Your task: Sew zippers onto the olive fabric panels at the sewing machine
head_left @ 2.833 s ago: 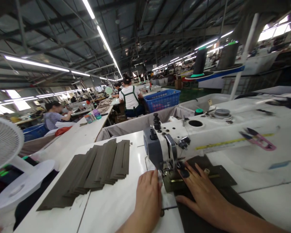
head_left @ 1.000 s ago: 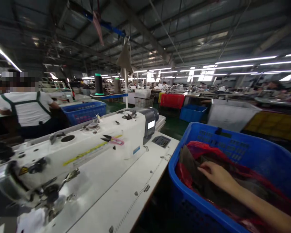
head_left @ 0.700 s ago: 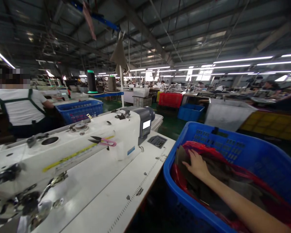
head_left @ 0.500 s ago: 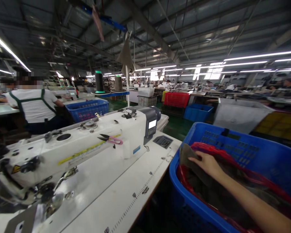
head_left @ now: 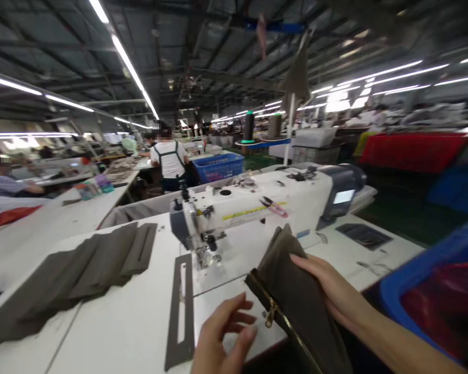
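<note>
My right hand (head_left: 322,283) grips a piece of olive-grey fabric (head_left: 296,291), thumb on top, lifted over the front of the sewing table. Along the fabric's left edge runs a zipper (head_left: 292,330) with gold teeth and a gold pull. My left hand (head_left: 228,332) is just left of the zipper, fingers curved and apart, with nothing in it. Behind both hands stands a white sewing machine (head_left: 253,213), with pink-handled thread snips (head_left: 273,206) on its body. A dark slotted template plate (head_left: 181,311) lies below the needle area.
Stacked olive-grey fabric pieces (head_left: 101,265) lie on the table at the left. A blue basket (head_left: 390,280) with red plastic in it stands at the right edge. Thread cones (head_left: 248,127) are on a stand behind the machine. A co-worker (head_left: 170,158) sits farther back.
My view has swung left. My right hand has come from the blue basket to the table front with the fabric. My left hand and the stacked pieces have come into view.
</note>
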Demonstrator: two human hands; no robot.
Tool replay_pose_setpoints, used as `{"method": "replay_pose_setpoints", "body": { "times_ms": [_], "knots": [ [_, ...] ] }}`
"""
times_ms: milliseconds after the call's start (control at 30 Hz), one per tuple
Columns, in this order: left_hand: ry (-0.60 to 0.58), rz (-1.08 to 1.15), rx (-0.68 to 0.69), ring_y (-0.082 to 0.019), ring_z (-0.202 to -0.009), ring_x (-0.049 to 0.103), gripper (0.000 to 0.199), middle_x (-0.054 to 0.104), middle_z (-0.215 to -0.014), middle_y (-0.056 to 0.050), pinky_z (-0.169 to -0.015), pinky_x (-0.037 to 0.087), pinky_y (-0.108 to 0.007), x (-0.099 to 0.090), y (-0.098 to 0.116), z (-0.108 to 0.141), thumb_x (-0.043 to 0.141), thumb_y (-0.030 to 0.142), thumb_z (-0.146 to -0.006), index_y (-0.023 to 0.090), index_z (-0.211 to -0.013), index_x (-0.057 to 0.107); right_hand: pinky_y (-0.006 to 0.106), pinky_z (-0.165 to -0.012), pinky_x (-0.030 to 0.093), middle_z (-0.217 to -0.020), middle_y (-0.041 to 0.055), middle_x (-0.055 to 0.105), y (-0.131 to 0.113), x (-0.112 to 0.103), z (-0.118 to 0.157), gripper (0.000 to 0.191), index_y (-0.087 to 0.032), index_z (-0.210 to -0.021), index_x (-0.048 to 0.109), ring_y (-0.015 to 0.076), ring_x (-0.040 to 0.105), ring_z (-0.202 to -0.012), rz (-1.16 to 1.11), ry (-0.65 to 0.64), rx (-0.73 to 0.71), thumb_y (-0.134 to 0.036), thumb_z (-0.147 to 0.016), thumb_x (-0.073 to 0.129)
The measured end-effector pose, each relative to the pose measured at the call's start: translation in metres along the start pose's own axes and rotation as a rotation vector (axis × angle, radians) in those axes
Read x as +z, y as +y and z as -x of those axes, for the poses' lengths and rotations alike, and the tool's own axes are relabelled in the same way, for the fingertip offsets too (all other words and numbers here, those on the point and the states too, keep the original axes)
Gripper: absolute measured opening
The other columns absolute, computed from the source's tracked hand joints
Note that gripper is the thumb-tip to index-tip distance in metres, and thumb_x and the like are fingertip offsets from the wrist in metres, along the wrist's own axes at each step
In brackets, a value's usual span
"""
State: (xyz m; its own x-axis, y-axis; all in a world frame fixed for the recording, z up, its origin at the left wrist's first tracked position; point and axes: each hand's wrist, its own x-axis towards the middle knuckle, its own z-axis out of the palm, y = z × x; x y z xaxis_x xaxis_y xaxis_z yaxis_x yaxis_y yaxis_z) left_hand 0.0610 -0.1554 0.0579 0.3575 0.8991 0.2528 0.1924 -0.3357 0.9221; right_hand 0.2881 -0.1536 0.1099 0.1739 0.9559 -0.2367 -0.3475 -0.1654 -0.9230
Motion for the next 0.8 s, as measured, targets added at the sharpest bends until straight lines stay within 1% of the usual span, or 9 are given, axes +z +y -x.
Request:
{"method": "replay_pose_setpoints", "body": {
  "times_ms": [33,100,267,333,433,500,567,667,800],
  "knots": [
    [-0.063,0.097,-0.059,-0.021,-0.082,0.065,0.039,0.066,-0.098,-0.009,-0.073,0.054,-0.030,0.002,0.006,-0.006,0.055,0.045,-0.083,0.018,-0.111,0.058,0.032,-0.066,0.051,-0.075,0.0061,0.070,0.010,0.014,-0.004,0.032,-0.016,-0.076,0.063,0.0246,0.065,-0.073,0.030,0.001,0.004,-0.044,-0.063,0.070],
    [0.000,0.167,-0.165,-0.018,-0.070,0.064,0.035,0.066,-0.081,-0.008,-0.066,0.052,-0.027,0.003,0.010,-0.018,0.056,0.045,-0.081,0.014,-0.094,0.061,0.032,-0.065,0.051,-0.074,0.0062,0.070,0.024,0.032,-0.012,0.033,-0.015,-0.079,0.062,0.0249,0.065,-0.073,0.168,-0.003,-0.033,-0.047,-0.067,0.064],
    [0.063,0.071,-0.380,-0.014,-0.048,0.056,0.024,0.056,-0.057,0.000,-0.047,0.044,-0.023,-0.015,-0.011,-0.016,0.049,0.037,-0.083,0.017,-0.070,0.049,0.036,-0.075,0.049,-0.086,0.0076,0.069,0.045,0.037,-0.038,0.036,-0.018,-0.087,0.056,0.0261,0.064,-0.084,0.684,-0.096,-0.247,-0.051,-0.077,0.045],
    [0.134,-0.170,-0.309,-0.016,-0.054,0.057,0.012,0.058,-0.065,-0.002,-0.051,0.046,-0.026,-0.025,-0.016,-0.008,0.046,0.027,-0.083,0.017,-0.077,0.049,0.037,-0.080,0.046,-0.089,0.0072,0.067,0.052,0.034,-0.047,0.034,-0.021,-0.087,0.054,0.0263,0.062,-0.087,0.787,-0.111,-0.300,-0.052,-0.074,0.049],
    [0.225,-0.643,0.093,-0.022,-0.083,0.058,0.018,0.059,-0.096,-0.009,-0.071,0.047,-0.035,-0.033,-0.014,-0.002,0.048,0.016,-0.082,0.017,-0.100,0.052,0.042,-0.078,0.043,-0.085,0.0101,0.066,0.065,0.035,-0.058,0.036,-0.021,-0.087,0.050,0.0302,0.061,-0.084,0.980,-0.096,-0.342,-0.051,-0.068,0.055],
    [0.028,-0.834,0.395,-0.021,-0.090,0.055,0.022,0.057,-0.102,-0.007,-0.077,0.044,-0.036,-0.030,-0.010,-0.007,0.049,0.015,-0.085,0.021,-0.105,0.054,0.043,-0.075,0.042,-0.079,0.0114,0.064,0.071,0.039,-0.064,0.035,-0.020,-0.082,0.049,0.0317,0.061,-0.080,1.094,-0.081,-0.347,-0.052,-0.070,0.054],
    [-0.287,-0.939,0.584,-0.019,-0.087,0.054,0.013,0.059,-0.093,-0.004,-0.079,0.042,-0.034,-0.023,-0.005,-0.016,0.051,0.017,-0.087,0.022,-0.097,0.059,0.041,-0.075,0.041,-0.078,0.0114,0.063,0.074,0.043,-0.069,0.033,-0.021,-0.076,0.047,0.0304,0.060,-0.080,1.168,-0.091,-0.350,-0.053,-0.076,0.047],
    [-0.583,-1.042,0.626,-0.019,-0.083,0.053,0.005,0.058,-0.086,-0.003,-0.075,0.041,-0.032,-0.014,0.000,-0.032,0.058,0.022,-0.085,0.019,-0.085,0.062,0.036,-0.077,0.040,-0.079,0.0101,0.062,0.068,0.039,-0.074,0.035,-0.022,-0.071,0.046,0.0259,0.059,-0.082,1.212,-0.144,-0.341,-0.053,-0.083,0.036],
    [-0.680,-1.041,0.626,-0.017,-0.076,0.052,0.008,0.057,-0.083,-0.001,-0.065,0.041,-0.028,-0.013,0.003,-0.046,0.057,0.023,-0.087,0.021,-0.084,0.064,0.032,-0.066,0.040,-0.067,0.0045,0.058,0.052,0.011,-0.071,0.042,-0.022,-0.066,0.044,0.0217,0.056,-0.069,1.203,-0.210,-0.291,-0.060,-0.082,0.036]
  ]
}}
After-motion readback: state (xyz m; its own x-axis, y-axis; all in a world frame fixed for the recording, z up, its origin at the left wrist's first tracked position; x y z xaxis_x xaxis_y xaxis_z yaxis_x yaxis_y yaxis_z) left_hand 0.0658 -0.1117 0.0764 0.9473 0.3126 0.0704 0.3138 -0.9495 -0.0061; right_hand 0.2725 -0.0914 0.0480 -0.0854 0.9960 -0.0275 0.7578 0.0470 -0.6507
